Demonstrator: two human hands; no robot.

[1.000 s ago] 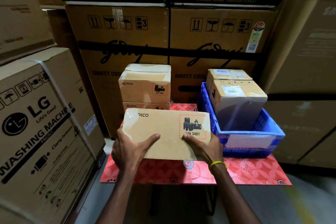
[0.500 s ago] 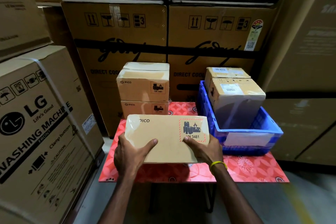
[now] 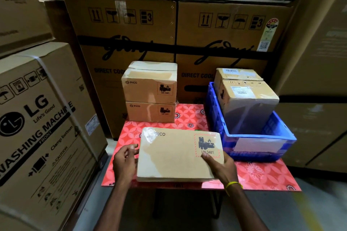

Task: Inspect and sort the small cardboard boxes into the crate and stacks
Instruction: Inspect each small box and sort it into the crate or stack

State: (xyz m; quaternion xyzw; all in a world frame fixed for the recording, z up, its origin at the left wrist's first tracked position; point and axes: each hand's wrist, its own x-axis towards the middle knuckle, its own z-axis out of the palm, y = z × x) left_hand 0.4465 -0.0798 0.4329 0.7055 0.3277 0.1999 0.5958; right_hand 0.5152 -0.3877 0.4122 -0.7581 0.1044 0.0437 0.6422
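Observation:
A small PICO cardboard box with a red UN 3481 battery label lies near the front of the red-patterned table. My right hand grips its lower right corner, thumb on the top face. Beside the box's left edge is my left hand, fingers spread and just off the cardboard. Behind stands a stack of PICO boxes, two high with another behind. At the right, a blue crate holds two plain cardboard boxes.
Large appliance cartons wall the table in: an LG washing machine carton at the left, Godrej cartons behind, and more cartons at the right. Grey floor shows below the table's front edge.
The box came down from a tilted, held-up position onto the table front. My left hand has let go of its lower left corner and opened; the right hand keeps its grip.

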